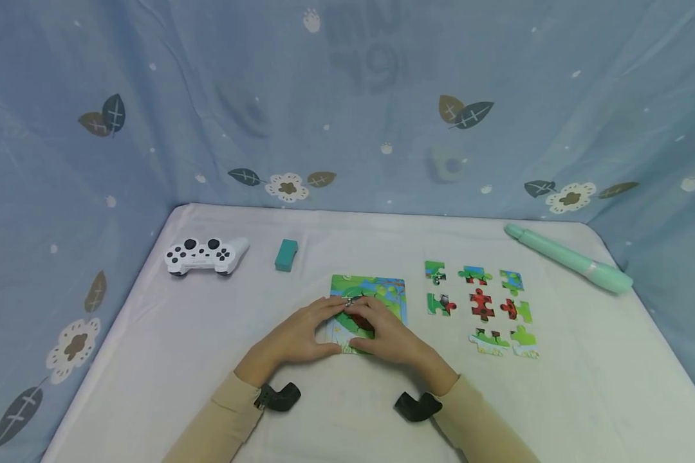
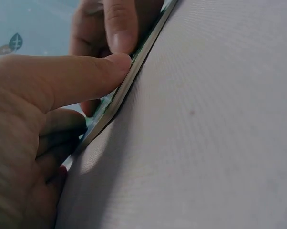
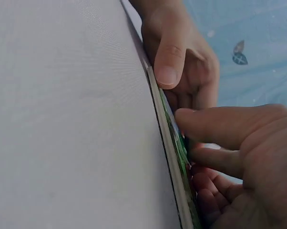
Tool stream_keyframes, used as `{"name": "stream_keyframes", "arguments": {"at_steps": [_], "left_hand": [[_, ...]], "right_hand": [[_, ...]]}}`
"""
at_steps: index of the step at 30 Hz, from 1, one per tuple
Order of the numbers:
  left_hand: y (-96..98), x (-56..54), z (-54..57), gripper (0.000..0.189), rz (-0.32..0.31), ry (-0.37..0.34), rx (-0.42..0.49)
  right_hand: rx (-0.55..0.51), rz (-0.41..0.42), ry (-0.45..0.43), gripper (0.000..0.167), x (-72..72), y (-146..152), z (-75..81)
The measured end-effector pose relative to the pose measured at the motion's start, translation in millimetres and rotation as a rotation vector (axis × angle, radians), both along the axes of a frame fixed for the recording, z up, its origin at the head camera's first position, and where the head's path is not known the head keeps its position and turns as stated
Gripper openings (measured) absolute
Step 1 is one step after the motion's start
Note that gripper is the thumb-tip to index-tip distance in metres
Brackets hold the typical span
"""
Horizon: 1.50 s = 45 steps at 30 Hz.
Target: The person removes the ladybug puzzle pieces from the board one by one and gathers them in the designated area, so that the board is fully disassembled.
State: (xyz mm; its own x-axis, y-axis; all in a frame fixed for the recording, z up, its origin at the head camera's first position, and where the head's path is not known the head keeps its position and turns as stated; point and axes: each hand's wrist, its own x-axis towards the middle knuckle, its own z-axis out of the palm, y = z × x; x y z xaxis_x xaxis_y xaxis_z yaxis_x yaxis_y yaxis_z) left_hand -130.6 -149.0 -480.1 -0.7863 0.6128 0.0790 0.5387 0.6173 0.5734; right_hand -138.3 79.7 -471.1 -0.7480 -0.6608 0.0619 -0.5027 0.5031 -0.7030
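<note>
A square puzzle board [image 1: 392, 292] printed with a green, ladybug picture lies flat on the white table, under both hands. My left hand [image 1: 298, 334] rests over its left side, the fingers reaching across the picture. From the right, my right hand [image 1: 385, 334] arches over the board, and its fingertips meet the left ones near the middle. In the left wrist view, the left thumb [image 2: 86, 78] lies at the board's near edge beside the right thumb [image 2: 120, 28]. The right wrist view shows both thumbs close over that layered edge [image 3: 165, 124]. Part of the picture is hidden beneath the fingers.
Several loose puzzle pieces [image 1: 482, 305] lie in rows right of the board. A white game controller [image 1: 203, 256] and a teal block [image 1: 286, 255] sit at the back left. A mint-green wand-like object [image 1: 567, 257] lies at the back right. Blue patterned cloth [image 1: 347, 116] hangs behind the table.
</note>
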Motion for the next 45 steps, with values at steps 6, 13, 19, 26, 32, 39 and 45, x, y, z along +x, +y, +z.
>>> {"name": "stream_keyframes", "arguments": {"at_steps": [6,13,19,26,32,39,45], "left_hand": [[-0.3,-0.6,1.3,0.075,-0.005,-0.016,-0.005],[0.1,-0.9,1.7,0.075,0.0,-0.02,-0.001],[-0.6,-0.7,3.3,0.075,-0.001,-0.021,0.003],[-0.5,-0.3,3.9,0.075,-0.002,-0.013,0.002],[-0.9,-0.5,2.2,0.076,-0.001,-0.012,-0.006],[-1.7,-1.2,3.6,0.076,-0.009,0.006,0.0],[-1.3,-0.9,0.9,0.076,-0.016,-0.009,0.007]], "right_hand": [[-0.004,0.026,0.009,0.053,0.1,-0.1,-0.9],[-0.029,0.053,0.019,0.054,-0.6,-0.6,1.8],[-0.033,0.052,-0.048,0.055,0.5,-1.4,3.6],[0.004,0.058,0.012,0.055,0.4,-0.5,2.8],[0.047,0.04,0.057,0.056,2.5,-1.1,6.3],[0.099,0.011,0.058,0.055,2.1,-0.8,13.0],[0.1,-0.007,0.055,0.056,-1.1,14.3,19.0]]}}
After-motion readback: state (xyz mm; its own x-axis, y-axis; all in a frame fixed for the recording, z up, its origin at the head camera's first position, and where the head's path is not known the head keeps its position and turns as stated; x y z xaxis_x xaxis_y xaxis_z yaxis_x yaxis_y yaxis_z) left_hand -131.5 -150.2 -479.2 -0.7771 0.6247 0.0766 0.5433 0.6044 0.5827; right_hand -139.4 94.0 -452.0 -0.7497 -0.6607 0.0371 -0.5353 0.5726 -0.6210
